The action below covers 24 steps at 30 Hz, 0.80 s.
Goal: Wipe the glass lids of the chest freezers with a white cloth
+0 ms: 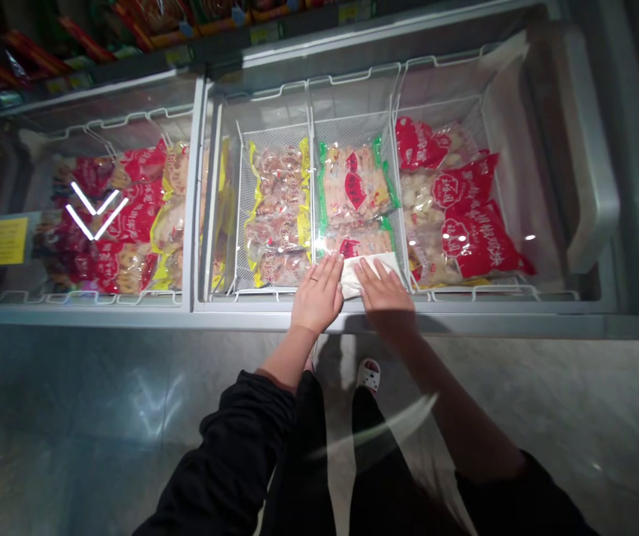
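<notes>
A white cloth (378, 262) lies on the glass lid at the front of a chest freezer (230, 307). My right hand (389, 298) rests on the cloth with its fingers stretched out and pressing it down. Just left of it, my left hand (319, 294) lies flat on the lid, its fingertips touching the cloth's left edge; a thin ring is on one finger. Under the glass are green-edged packs (353, 182), yellow-edged packs (279, 201) and red bags (473, 216) of frozen food in white wire baskets.
The freezer's left section holds more red bags (129, 216) under glass with bright light reflections. A yellow label (7, 240) is at the far left, and a grey lid handle (593, 156) at the right. Packaged goods line a shelf (163, 41) behind. My sandalled foot (369, 374) stands below.
</notes>
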### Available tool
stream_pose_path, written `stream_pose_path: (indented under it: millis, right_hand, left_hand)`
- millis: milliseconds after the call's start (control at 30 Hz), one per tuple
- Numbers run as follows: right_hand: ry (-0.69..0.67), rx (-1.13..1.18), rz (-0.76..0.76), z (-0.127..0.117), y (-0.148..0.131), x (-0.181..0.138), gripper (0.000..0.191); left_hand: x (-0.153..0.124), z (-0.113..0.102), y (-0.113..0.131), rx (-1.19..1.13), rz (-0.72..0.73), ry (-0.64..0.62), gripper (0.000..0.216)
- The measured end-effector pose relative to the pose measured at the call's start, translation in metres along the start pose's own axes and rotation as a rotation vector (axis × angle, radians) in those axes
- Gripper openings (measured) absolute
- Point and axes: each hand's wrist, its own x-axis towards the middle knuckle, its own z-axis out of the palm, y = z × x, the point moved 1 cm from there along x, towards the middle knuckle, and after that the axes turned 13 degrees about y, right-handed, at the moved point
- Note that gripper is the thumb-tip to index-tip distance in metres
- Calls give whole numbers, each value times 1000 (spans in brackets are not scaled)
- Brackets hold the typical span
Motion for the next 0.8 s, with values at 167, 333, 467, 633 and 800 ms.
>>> stream_pose_path:
  millis: [167, 333, 467, 633, 800]
  right_hand:
    - [-86, 61, -125, -4, 1, 40, 57]
    - [-20, 17, -2, -17, 36, 46, 62]
    - [-27, -39, 63, -16, 31, 8, 60]
    - [-96, 24, -49, -13, 10, 24, 58]
    - [-47, 66, -60, -19, 36, 59, 59]
  left_hand:
    - [-1, 1, -1, 17, 10, 20, 59]
    - [-1, 4, -4, -3, -46, 41, 62]
    - [-2, 5, -5, 0, -53, 63, 60]
    - [0, 3, -2, 19, -1, 30, 63]
    - [1, 1, -2, 35, 41, 5, 65]
